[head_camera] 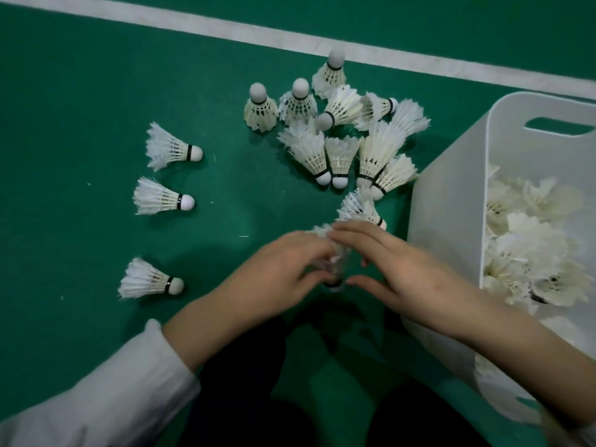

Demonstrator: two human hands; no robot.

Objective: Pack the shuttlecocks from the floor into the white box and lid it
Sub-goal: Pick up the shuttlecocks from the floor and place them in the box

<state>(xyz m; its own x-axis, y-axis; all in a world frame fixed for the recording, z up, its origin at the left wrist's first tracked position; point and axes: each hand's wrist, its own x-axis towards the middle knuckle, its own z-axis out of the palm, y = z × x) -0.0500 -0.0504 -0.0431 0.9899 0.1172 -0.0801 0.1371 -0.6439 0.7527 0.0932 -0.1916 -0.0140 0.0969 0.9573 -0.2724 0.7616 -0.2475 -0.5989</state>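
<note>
Several white feather shuttlecocks lie on the green floor. A dense pile sits in the upper middle, and three single ones lie at the left. The white box stands at the right with several shuttlecocks inside. My left hand and my right hand meet low in the middle, both closed around a blurred shuttlecock; its feathers stick out above my fingers. Another shuttlecock lies just beyond my right fingers. No lid is in view.
A white court line crosses the floor at the top. My dark-trousered knees fill the bottom middle. The box has a handle slot in its far wall. Bare green floor stretches at the far left.
</note>
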